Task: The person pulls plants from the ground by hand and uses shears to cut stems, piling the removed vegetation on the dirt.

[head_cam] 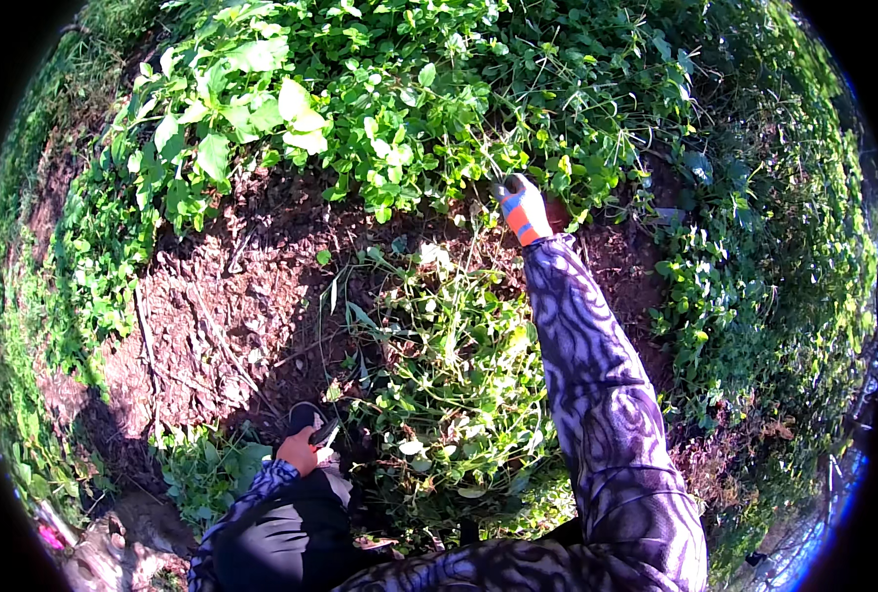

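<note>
My right hand point(522, 207), in an orange, blue and grey glove, is closed at the near edge of the leafy green plants point(409, 133). Thin stems rise from its fingers, though its grip is partly hidden. Low on the left, beside my bent knee and above a dark shoe point(304, 416), my left hand point(302, 451) holds a small dark object point(325, 432) whose kind I cannot make out. Between the two hands lies a heap of pulled or cut green plants point(461, 377), partly sunlit.
Bare brown soil point(209, 318) with thin dry sticks point(224, 344) spreads on the left. Dense greenery point(772, 259) stands along the right side. At the lower left are a pale log or stone point(98, 555) and a pink thing point(51, 536).
</note>
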`<state>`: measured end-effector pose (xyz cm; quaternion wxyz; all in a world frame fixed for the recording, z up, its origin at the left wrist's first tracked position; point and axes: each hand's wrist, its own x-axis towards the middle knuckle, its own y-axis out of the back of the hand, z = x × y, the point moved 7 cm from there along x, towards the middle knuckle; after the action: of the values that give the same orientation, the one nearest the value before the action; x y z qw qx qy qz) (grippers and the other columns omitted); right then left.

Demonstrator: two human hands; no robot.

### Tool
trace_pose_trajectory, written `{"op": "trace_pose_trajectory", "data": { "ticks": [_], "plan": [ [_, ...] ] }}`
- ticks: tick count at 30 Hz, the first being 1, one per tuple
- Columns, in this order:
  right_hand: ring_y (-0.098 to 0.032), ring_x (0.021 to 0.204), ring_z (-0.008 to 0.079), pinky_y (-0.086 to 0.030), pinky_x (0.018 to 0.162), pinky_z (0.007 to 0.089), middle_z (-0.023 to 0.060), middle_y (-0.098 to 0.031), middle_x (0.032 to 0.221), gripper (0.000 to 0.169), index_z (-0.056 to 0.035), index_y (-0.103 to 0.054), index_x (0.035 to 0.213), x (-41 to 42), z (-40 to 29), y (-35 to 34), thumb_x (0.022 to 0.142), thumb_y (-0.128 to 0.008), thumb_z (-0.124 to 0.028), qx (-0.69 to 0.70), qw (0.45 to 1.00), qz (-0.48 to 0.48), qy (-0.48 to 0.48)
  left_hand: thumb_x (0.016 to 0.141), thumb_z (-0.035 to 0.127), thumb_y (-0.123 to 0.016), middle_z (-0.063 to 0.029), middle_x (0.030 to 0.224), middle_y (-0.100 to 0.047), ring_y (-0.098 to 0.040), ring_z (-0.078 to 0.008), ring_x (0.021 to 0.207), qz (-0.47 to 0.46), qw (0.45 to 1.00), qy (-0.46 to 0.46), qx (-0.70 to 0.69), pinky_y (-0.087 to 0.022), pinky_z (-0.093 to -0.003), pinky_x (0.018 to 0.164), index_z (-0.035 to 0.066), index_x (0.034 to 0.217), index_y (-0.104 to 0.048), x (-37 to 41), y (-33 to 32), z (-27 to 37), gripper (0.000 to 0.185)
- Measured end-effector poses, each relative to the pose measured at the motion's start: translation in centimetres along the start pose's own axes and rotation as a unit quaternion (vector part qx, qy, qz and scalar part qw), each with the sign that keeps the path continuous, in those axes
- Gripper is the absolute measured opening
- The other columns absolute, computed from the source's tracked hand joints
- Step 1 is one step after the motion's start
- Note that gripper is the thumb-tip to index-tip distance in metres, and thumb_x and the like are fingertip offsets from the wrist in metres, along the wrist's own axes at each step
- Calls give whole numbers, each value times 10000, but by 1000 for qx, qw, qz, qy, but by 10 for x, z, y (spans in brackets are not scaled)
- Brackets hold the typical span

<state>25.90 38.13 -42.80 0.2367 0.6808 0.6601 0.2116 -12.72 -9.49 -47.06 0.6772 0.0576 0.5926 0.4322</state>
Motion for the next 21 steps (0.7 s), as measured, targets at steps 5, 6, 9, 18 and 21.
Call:
{"op": "trace_pose_trajectory", "data": {
  "ticks": [5, 6, 9, 18, 21],
  "plan": [
    [-549, 527, 152, -445, 490, 287, 79, -605, 682, 275, -11, -601, 965, 29, 56, -71, 781, -660, -206, 41, 992, -91, -83, 686, 386, -686, -195, 831, -619, -595, -385, 790, -29, 999, 7, -37, -475, -447, 701, 56, 964, -528, -2, 1, 0, 460],
    [-560, 551, 151, -449, 510, 289, 80, -611, 682, 268, -8, -607, 961, 32, 56, -77, 784, -655, -203, 38, 993, -85, -67, 687, 389, -684, -197, 838, -620, -595, -384, 795, -37, 998, 6, -42, -475, -447, 705, 57, 970, -527, -3, 2, 1, 463],
    [-600, 654, 218, -458, 617, 319, 116, -639, 730, 263, -23, -638, 916, 39, 41, -75, 771, -640, -242, -48, 998, -33, -4, 689, 398, -677, -201, 859, -620, -596, -382, 811, -47, 997, 7, -54, -476, -447, 718, 61, 988, -524, -4, 2, 2, 475],
    [-481, 616, 84, -400, 556, 241, 13, -560, 720, 303, -14, -588, 1012, -53, -41, -43, 859, -550, -272, 40, 957, -284, -50, 680, 396, -685, -186, 852, -625, -596, -378, 817, -21, 1000, 9, -9, -479, -445, 723, 71, 965, -523, -1, 1, 0, 462],
    [-491, 588, 102, -411, 546, 257, 17, -566, 676, 242, -16, -595, 921, -95, -65, -20, 857, -552, -246, 49, 943, -326, -52, 680, 401, -691, -176, 858, -622, -593, -366, 842, -27, 999, 20, 11, -476, -438, 739, 79, 947, -518, -4, 5, 6, 453]
  ]
}}
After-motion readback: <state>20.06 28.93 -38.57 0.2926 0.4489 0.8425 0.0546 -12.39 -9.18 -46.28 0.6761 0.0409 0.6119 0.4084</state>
